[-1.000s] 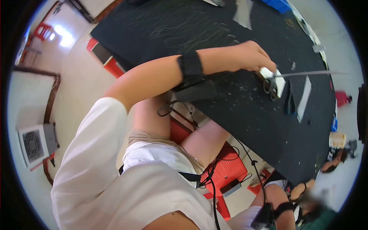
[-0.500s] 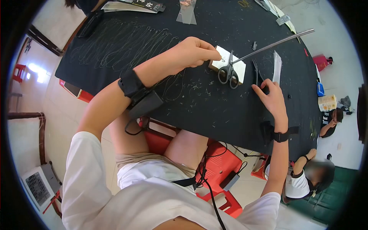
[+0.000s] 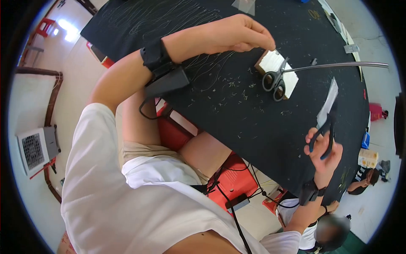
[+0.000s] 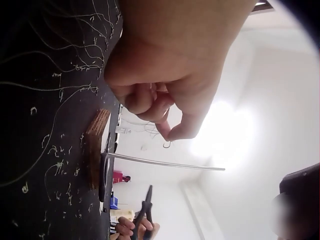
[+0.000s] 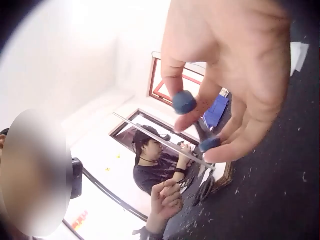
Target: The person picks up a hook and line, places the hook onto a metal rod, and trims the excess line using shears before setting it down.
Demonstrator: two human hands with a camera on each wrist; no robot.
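Note:
My left hand [image 3: 237, 34] hovers by a white-topped wooden block [image 3: 271, 61], thumb and forefinger pinching a small fish hook [image 4: 167, 145]. In the left wrist view the hook's bend pokes out below the fingertips. Over the table's right part, my right hand [image 3: 326, 157] holds dark pliers [image 3: 330, 126] with blue handle ends, their nose pointing away from me. Black-handled scissors [image 3: 277, 79] lie across the block. A thin metal rod [image 3: 338, 65] sticks out from the block to the right.
Many thin line loops [image 3: 156, 19] lie on the black table at the far left. A clear plastic strip [image 3: 326, 106] is beside the pliers, and line scraps [image 3: 237, 91] are scattered near the block. Another person [image 3: 325, 233] sits at the lower right.
The right hand came into view at the pliers, which lay on the table, and now holds them raised and nearer to me. The left hand remains by the block.

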